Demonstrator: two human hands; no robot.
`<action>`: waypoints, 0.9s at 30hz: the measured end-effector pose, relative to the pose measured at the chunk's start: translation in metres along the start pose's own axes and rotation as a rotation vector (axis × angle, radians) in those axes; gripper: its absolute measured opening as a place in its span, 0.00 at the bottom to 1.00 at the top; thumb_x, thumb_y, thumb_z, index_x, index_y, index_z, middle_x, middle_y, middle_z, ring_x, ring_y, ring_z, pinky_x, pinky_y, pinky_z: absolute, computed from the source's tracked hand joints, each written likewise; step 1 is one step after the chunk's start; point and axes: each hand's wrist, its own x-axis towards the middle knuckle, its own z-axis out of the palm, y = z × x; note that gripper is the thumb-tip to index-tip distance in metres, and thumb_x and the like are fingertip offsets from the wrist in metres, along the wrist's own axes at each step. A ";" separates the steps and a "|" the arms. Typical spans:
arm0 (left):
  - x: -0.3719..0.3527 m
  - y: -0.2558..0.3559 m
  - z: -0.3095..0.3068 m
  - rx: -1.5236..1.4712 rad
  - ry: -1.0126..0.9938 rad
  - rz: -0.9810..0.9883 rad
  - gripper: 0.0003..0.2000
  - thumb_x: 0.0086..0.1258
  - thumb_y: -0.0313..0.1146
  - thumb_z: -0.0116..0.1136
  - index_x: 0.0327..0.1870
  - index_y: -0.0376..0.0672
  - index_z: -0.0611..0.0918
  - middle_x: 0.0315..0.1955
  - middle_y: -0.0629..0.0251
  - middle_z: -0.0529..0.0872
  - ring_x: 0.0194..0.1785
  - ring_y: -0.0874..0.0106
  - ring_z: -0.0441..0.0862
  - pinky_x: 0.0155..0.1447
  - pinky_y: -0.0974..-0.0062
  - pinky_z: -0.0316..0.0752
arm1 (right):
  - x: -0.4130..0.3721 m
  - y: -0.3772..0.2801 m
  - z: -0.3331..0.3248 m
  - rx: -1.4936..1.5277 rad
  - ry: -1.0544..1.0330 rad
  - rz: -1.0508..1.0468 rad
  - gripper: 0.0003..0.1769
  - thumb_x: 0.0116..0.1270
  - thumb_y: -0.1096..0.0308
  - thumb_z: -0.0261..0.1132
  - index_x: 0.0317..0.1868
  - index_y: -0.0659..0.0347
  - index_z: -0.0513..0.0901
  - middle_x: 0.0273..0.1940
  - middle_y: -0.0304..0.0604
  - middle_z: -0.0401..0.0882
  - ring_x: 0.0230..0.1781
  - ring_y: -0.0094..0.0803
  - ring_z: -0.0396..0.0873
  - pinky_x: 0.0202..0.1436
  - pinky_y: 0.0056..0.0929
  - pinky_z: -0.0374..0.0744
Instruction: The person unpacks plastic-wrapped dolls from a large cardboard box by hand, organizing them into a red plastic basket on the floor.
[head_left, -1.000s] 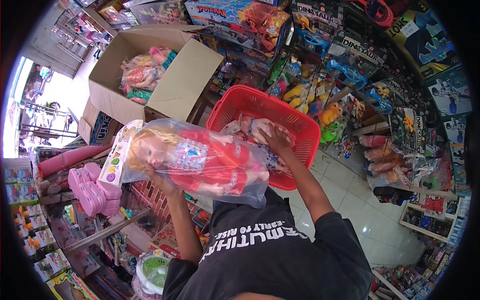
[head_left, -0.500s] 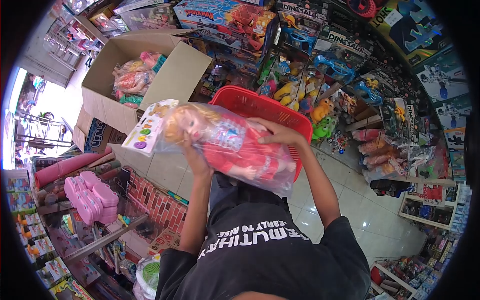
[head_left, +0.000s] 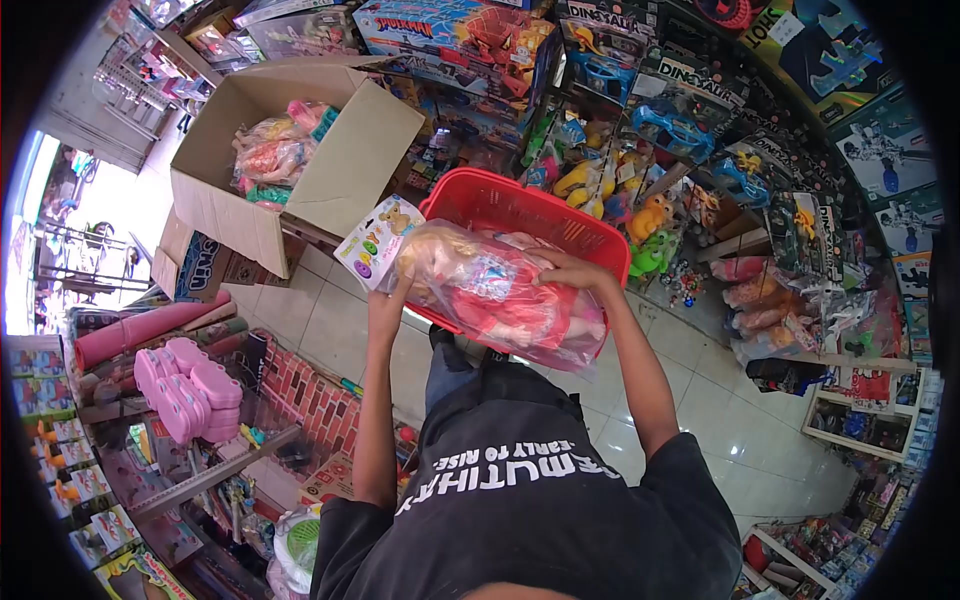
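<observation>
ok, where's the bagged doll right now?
Head view, centre: the bagged doll is held between left hand and right hand over the near rim of the red basket, cardboard box to its upper left.

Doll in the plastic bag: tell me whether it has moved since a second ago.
Yes. The doll has shifted right, from left of the red basket to across its front rim.

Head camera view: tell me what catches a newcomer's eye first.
A doll in a red dress, sealed in a clear bag, fills mid-frame, gripped by the left hand and right hand at the near rim of a red basket. An open cardboard box holding wrapped toys stands at upper left.
</observation>
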 end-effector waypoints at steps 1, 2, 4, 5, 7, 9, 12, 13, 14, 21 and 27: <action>0.000 -0.001 -0.003 0.052 -0.026 -0.011 0.25 0.67 0.39 0.63 0.59 0.32 0.74 0.50 0.58 0.82 0.52 0.69 0.79 0.58 0.72 0.72 | 0.004 0.010 0.002 0.001 -0.002 -0.002 0.47 0.57 0.51 0.64 0.75 0.56 0.57 0.76 0.51 0.49 0.77 0.41 0.45 0.76 0.37 0.49; 0.000 -0.002 -0.004 0.054 -0.023 -0.012 0.25 0.67 0.39 0.63 0.59 0.32 0.74 0.50 0.58 0.82 0.52 0.69 0.79 0.58 0.72 0.72 | 0.008 0.020 0.003 -0.052 -0.008 0.066 0.48 0.56 0.50 0.64 0.75 0.56 0.56 0.76 0.51 0.50 0.77 0.41 0.46 0.76 0.37 0.49; 0.002 -0.002 -0.003 0.057 0.002 0.006 0.24 0.64 0.37 0.66 0.55 0.30 0.75 0.48 0.56 0.83 0.50 0.70 0.80 0.55 0.72 0.74 | 0.018 0.037 0.010 -0.106 -0.017 0.129 0.49 0.55 0.48 0.65 0.75 0.55 0.56 0.76 0.51 0.50 0.77 0.41 0.46 0.76 0.36 0.49; 0.003 -0.005 -0.002 0.059 0.005 0.006 0.24 0.64 0.37 0.66 0.55 0.30 0.75 0.48 0.56 0.83 0.50 0.70 0.80 0.55 0.72 0.74 | 0.021 0.045 0.015 -0.098 -0.012 0.178 0.50 0.54 0.47 0.65 0.75 0.55 0.56 0.75 0.52 0.52 0.77 0.41 0.47 0.76 0.35 0.50; 0.002 -0.013 0.006 0.105 0.039 0.124 0.21 0.63 0.34 0.68 0.51 0.30 0.75 0.46 0.55 0.83 0.50 0.70 0.81 0.53 0.72 0.75 | 0.020 0.049 0.023 -0.091 -0.009 0.228 0.51 0.54 0.47 0.66 0.75 0.55 0.56 0.74 0.52 0.54 0.76 0.41 0.49 0.75 0.35 0.51; 0.000 -0.022 0.011 0.149 0.040 0.179 0.20 0.63 0.33 0.68 0.50 0.29 0.75 0.45 0.54 0.83 0.49 0.68 0.81 0.52 0.71 0.75 | 0.023 0.050 0.028 0.053 0.018 0.282 0.51 0.52 0.49 0.68 0.73 0.58 0.58 0.70 0.51 0.64 0.73 0.41 0.58 0.74 0.32 0.56; 0.007 -0.060 0.008 0.274 0.065 0.257 0.22 0.58 0.31 0.70 0.50 0.30 0.75 0.43 0.51 0.80 0.46 0.59 0.81 0.50 0.65 0.74 | 0.035 0.068 0.028 0.262 -0.107 0.399 0.51 0.51 0.50 0.69 0.74 0.58 0.57 0.69 0.53 0.65 0.73 0.43 0.59 0.73 0.34 0.57; 0.009 -0.067 0.006 0.274 0.057 0.258 0.22 0.58 0.31 0.70 0.50 0.30 0.75 0.43 0.51 0.80 0.46 0.59 0.81 0.50 0.65 0.74 | 0.040 0.070 0.026 0.267 -0.100 0.400 0.51 0.51 0.50 0.69 0.74 0.58 0.57 0.69 0.53 0.65 0.73 0.43 0.59 0.73 0.34 0.57; 0.010 -0.074 0.005 0.339 0.061 0.310 0.23 0.57 0.31 0.71 0.51 0.30 0.76 0.45 0.49 0.79 0.47 0.56 0.79 0.52 0.62 0.73 | 0.048 0.071 0.025 -0.127 -0.106 0.251 0.50 0.53 0.51 0.67 0.74 0.58 0.57 0.68 0.54 0.65 0.72 0.45 0.59 0.73 0.36 0.57; 0.003 -0.069 0.001 0.489 0.056 0.360 0.22 0.59 0.30 0.70 0.53 0.32 0.77 0.50 0.54 0.81 0.52 0.65 0.79 0.57 0.66 0.73 | 0.090 -0.010 0.076 -0.422 0.380 -0.221 0.52 0.54 0.45 0.68 0.75 0.48 0.52 0.73 0.55 0.53 0.73 0.54 0.53 0.72 0.54 0.56; -0.017 -0.015 -0.035 0.201 -0.162 0.063 0.32 0.60 0.37 0.68 0.64 0.34 0.71 0.60 0.47 0.74 0.63 0.61 0.73 0.66 0.65 0.67 | 0.104 0.006 0.104 -0.490 0.484 -0.224 0.54 0.52 0.45 0.70 0.76 0.42 0.51 0.74 0.52 0.50 0.74 0.55 0.51 0.70 0.61 0.55</action>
